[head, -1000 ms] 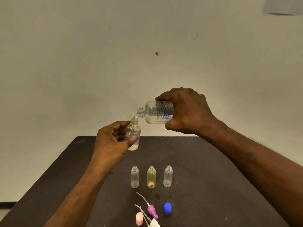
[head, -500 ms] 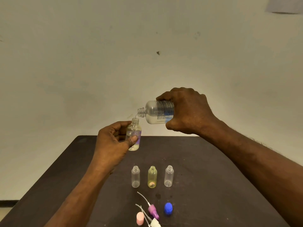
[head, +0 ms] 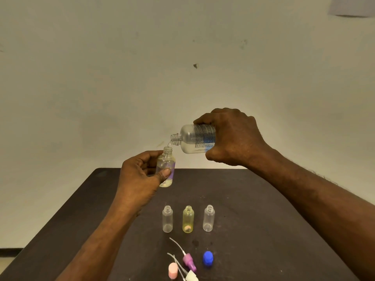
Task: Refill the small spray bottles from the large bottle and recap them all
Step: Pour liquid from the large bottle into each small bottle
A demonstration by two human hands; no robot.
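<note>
The right hand wraps its fingers around the large bottle, tipped nearly level, neck just above the small spray bottle pinched upright in the left hand fingers (a thin stream joins them). Three uncapped bottles wait on the tabletop below both hands.

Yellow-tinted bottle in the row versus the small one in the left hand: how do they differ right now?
The yellow-tinted bottle stands on the dark table, untouched; the held bottle is gripped above it by the left hand. The held bottle is clear with a purple patch and takes a thin stream from the large bottle tilted in the right hand; nothing pours into the yellow-tinted bottle. Both are uncapped and upright.
</note>
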